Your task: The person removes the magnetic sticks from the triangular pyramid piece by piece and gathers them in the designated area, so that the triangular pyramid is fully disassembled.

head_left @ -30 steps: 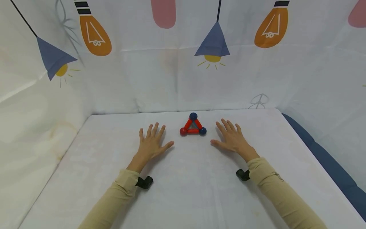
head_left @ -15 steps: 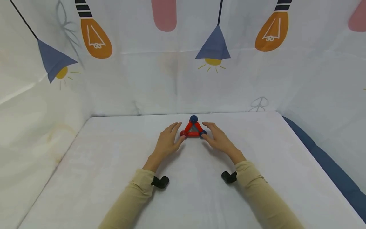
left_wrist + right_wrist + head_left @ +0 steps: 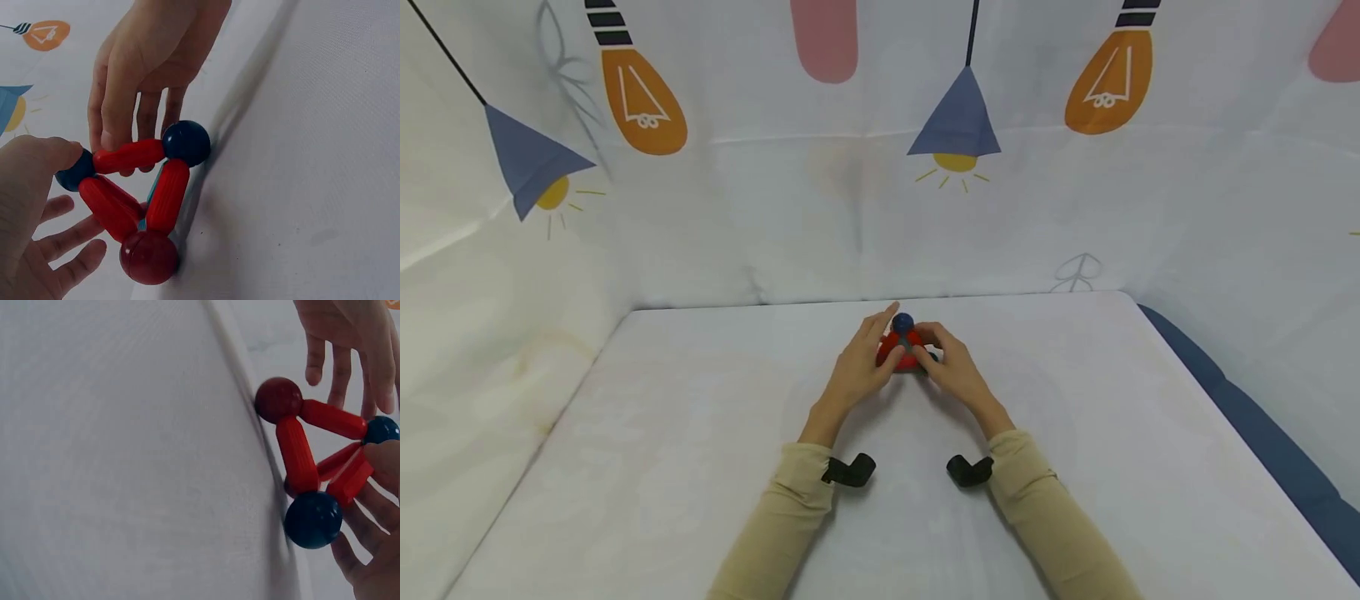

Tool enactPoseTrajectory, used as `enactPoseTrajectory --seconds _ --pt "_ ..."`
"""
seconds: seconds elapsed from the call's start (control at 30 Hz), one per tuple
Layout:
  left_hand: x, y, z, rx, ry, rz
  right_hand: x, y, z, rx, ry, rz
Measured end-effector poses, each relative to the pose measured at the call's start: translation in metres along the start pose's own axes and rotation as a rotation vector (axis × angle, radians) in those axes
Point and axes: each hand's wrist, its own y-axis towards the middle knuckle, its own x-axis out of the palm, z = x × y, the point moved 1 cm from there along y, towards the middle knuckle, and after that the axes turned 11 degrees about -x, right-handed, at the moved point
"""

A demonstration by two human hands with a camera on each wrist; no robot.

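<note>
A magnetic ball-and-stick frame (image 3: 907,362) of red rods with blue and dark red balls is at the table's far edge in the head view, between both hands. My left hand (image 3: 857,368) grips it from the left, fingers at its far side. In the left wrist view the left thumb overlaps a blue ball (image 3: 76,172). From the right, my right hand (image 3: 958,372) pinches the frame, its thumb in front. The right wrist view shows that thumb beside another blue ball (image 3: 382,429). A dark red ball (image 3: 278,400) is uncovered there. In the head view the hands hide both sides.
The white tabletop (image 3: 700,467) reaches to a white cloth wall (image 3: 760,200) printed with lamps and bulbs. A dark blue padded edge (image 3: 1240,417) runs along the right. Each wrist carries a small black camera (image 3: 852,471).
Both hands have moved inward from either side to the frame, from spread fingers to a hold on it. The frame now appears slightly nearer the person.
</note>
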Motion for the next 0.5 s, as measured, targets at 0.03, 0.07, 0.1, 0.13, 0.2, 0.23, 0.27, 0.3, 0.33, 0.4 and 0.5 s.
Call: enactPoseTrajectory --seconds 0.03,0.07,0.1,0.13,0.2,0.23,0.27,0.3,0.33,0.4,0.5 --pt "0.0002 -0.0011 0.0007 0.001 0.006 0.008 0.0003 -0.0004 -0.0011 0.000 -0.003 0.004" --pt "0.0005 -0.0023 0.0013 0.003 0.011 0.011 0.0005 -0.0008 -0.0026 -0.005 -0.009 0.003" --pt "0.0012 -0.0035 0.0017 0.010 0.012 0.013 0.0009 -0.0014 -0.0039 -0.010 -0.018 0.001" --pt "0.0020 -0.0044 0.0018 0.022 0.010 0.014 0.0017 -0.0019 -0.0050 -0.018 -0.026 0.001" --pt "0.0032 -0.0062 0.0027 0.055 -0.004 0.015 0.0031 -0.0035 -0.0068 -0.033 -0.049 0.000" --pt "0.0037 -0.0066 0.0034 0.069 -0.016 0.016 0.0037 -0.0041 -0.0074 -0.044 -0.062 0.003" --pt "0.0040 -0.0066 0.0038 0.077 -0.031 0.014 0.0042 -0.0048 -0.0080 -0.055 -0.070 0.009" --pt "0.0039 -0.0065 0.0044 0.085 -0.050 0.016 0.0048 -0.0051 -0.0085 -0.063 -0.072 0.018" --pt "0.0033 -0.0061 0.0047 0.083 -0.063 0.021 0.0051 -0.0052 -0.0088 -0.067 -0.077 0.031" --pt "0.0011 -0.0053 0.0049 0.057 -0.076 0.029 0.0048 -0.0052 -0.0090 -0.063 -0.088 0.059" --pt "-0.0040 -0.0042 0.0011 0.002 -0.083 0.049 0.0030 -0.0051 -0.0082 -0.031 -0.068 0.096"
